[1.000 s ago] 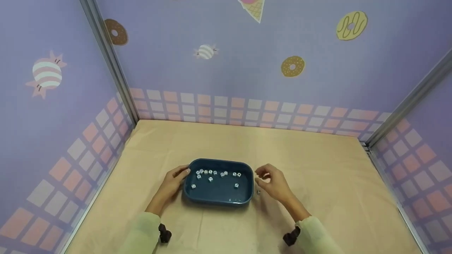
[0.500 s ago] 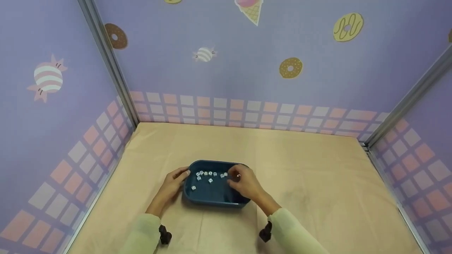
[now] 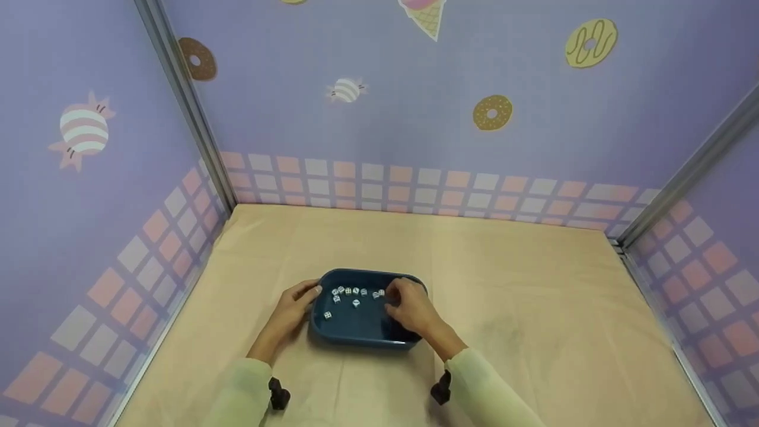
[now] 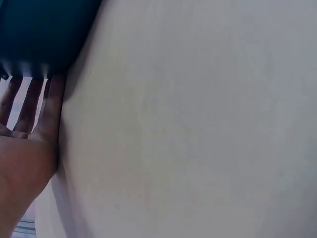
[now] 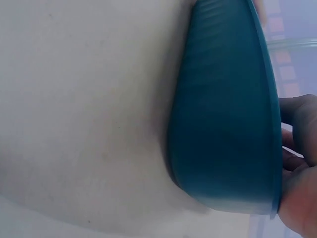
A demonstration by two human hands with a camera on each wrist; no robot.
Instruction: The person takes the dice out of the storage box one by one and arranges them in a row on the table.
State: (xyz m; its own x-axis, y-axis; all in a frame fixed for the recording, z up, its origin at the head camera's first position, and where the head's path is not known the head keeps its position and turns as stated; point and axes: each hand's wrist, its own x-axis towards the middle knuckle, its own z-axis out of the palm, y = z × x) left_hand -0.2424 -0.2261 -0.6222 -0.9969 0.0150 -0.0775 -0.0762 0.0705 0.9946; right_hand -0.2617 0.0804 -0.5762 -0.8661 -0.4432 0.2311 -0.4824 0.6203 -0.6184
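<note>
A dark blue rectangular tray (image 3: 367,342) stands on the cloth, with several small white dice (image 3: 348,291) mostly along its far side. Nearer the left end lies a single die (image 3: 327,315). My left hand (image 3: 292,308) grips the left end, thumb over the rim; the left wrist view shows its fingers against the outer wall of the tray (image 4: 44,34). Over the right end, my right hand (image 3: 415,308) reaches into the tray with bent fingers, thumb and forefinger apart. Whatever its fingertips touch is hidden. The right wrist view shows those fingers (image 5: 292,144) behind the tray's rim.
Beige cloth (image 3: 533,284) covers the table. Purple printed walls (image 3: 267,89) enclose the back and both sides, with metal posts (image 3: 190,107) at the corners.
My right hand has moved left, from beside the tray to inside its right end, covering the dice there. The spot where a die lay on the cloth is now covered. My left hand has stayed put.
</note>
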